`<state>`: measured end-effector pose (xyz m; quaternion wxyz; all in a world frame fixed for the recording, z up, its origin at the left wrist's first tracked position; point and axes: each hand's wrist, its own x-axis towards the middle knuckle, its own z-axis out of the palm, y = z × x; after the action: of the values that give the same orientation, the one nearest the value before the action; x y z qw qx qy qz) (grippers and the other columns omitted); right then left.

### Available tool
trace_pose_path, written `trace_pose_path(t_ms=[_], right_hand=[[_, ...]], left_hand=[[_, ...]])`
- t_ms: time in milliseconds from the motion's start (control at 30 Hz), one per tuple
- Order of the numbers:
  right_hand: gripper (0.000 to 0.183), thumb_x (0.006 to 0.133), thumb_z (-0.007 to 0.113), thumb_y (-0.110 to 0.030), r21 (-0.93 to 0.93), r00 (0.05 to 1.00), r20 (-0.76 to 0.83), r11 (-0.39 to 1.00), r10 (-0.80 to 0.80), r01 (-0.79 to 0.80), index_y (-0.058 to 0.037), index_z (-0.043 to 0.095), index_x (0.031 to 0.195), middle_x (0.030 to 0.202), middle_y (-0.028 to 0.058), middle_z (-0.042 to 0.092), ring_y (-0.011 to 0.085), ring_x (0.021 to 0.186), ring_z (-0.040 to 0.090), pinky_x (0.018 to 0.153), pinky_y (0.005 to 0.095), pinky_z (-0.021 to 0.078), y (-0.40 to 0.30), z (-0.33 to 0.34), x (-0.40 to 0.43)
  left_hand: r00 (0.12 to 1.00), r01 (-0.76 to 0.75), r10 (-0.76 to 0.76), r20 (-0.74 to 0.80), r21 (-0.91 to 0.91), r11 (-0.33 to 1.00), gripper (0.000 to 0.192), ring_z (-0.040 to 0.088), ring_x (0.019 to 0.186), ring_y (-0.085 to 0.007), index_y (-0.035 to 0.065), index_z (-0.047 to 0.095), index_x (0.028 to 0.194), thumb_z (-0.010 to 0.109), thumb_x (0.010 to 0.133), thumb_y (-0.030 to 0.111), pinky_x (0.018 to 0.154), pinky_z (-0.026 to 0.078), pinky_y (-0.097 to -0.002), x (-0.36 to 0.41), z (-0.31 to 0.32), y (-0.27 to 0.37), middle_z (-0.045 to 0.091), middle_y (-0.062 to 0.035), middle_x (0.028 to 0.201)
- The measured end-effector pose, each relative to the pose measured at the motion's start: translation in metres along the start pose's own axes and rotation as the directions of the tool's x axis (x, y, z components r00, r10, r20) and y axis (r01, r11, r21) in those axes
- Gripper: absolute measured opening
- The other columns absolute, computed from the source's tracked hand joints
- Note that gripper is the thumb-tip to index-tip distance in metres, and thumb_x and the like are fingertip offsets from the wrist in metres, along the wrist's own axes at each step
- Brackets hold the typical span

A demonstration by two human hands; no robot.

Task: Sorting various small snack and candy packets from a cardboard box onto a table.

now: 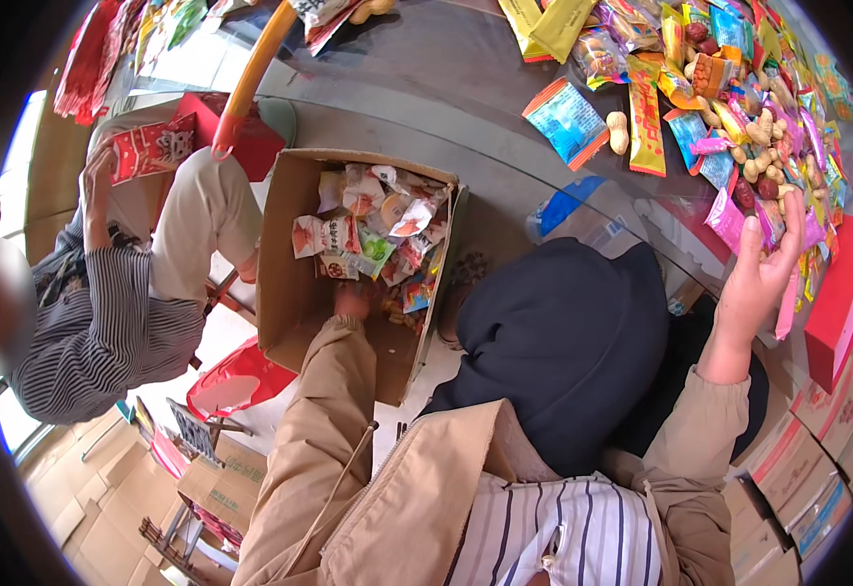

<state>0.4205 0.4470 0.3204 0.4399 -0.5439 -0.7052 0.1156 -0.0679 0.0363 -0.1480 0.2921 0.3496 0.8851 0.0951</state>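
Note:
My left hand (353, 302) reaches down into an open cardboard box (280, 256), beside wrapped snacks (346, 238) piled there; its fingers are mostly hidden, so what it holds cannot be told. My right hand (760, 271) is raised at the table's edge with fingers apart and nothing seen in it. Behind it lies a heap of wrapped candies and peanuts (756, 165). A blue snack packet (566, 123), a single peanut (618, 132) and a yellow packet (646, 117) lie on the dark tabletop to its left.
At the left, a person in a striped top (104, 322) holds a red patterned packet (154, 149). A red box (840, 300) stands at the right, above stacked cartons (793, 454). A red bag (239, 381) lies left of my arm. An orange curved handle (254, 73) crosses the upper left.

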Motion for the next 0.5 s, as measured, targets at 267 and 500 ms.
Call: trace_pose_path(t_ms=[267, 500], right_hand=[[0.049, 0.103, 0.061, -0.005, -0.049, 0.998, 0.055, 0.999, -0.012, 0.015, 0.0054, 0.05, 0.149, 0.163, 0.0157, 0.044, 0.0272, 0.151, 0.042, 0.126, 0.0418, 0.0294, 0.0, 0.002, -0.001], [0.047, 0.102, 0.059, -0.002, -0.013, 0.997, 0.072, 1.0, 0.023, -0.022, 0.0046, 0.052, 0.148, 0.164, 0.0143, 0.044, 0.0257, 0.15, 0.043, 0.126, 0.0415, 0.0301, 0.0, 0.004, 0.002]], left_hand=[[0.942, -0.314, 0.278, 0.187, 0.205, 0.927, 0.052, 0.063, 0.122, -0.0439, 0.0132, 0.068, 0.134, 0.071, 0.09, 0.041, 0.104, 0.051, -0.0536, 0.012, -0.028, 0.049, 0.067, -0.0181, 0.136], [0.949, -0.153, 0.109, 0.297, 0.131, 0.979, 0.052, 0.063, 0.121, -0.0431, 0.0093, 0.069, 0.128, 0.072, 0.09, 0.045, 0.106, 0.05, -0.053, 0.013, -0.028, 0.022, 0.067, -0.0246, 0.129]])
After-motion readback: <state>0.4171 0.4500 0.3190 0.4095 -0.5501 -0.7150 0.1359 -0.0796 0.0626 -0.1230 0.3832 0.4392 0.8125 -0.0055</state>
